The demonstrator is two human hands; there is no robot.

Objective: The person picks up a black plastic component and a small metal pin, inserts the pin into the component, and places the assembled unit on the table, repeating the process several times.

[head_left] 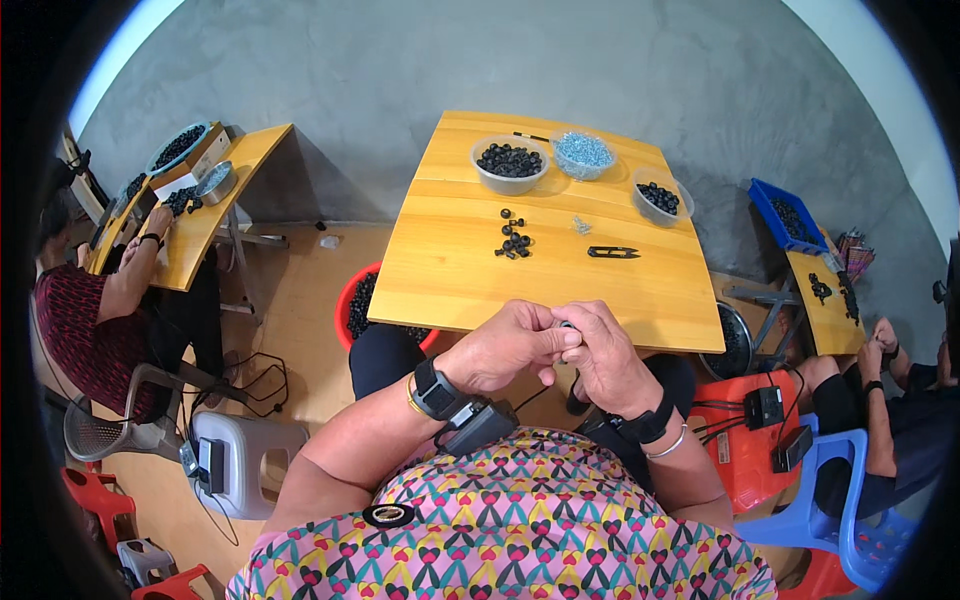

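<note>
My left hand (pixel 508 345) and my right hand (pixel 607 362) meet just off the near edge of the yellow table (pixel 440 290). Their fingertips pinch a small dark round part (pixel 567 324), mostly hidden by the fingers. Farther in on the tabletop lie several loose black parts (pixel 514 243), a little pile of tiny pale pieces (pixel 581 226) and black thread snips (pixel 613 252). Beyond them stand a bowl (pixel 510 186) of black parts, a clear bowl (pixel 580 174) of small light-blue pieces and, at the right edge, another bowl (pixel 652 211) of black parts.
A red tub (pixel 343 305) of black parts sits on the floor under the table's left side. Co-workers sit at side tables (pixel 250 160) on the left and right. Stools stand close by: grey (pixel 225 430), red (pixel 735 475) and blue (pixel 850 460). Cables trail over the floor.
</note>
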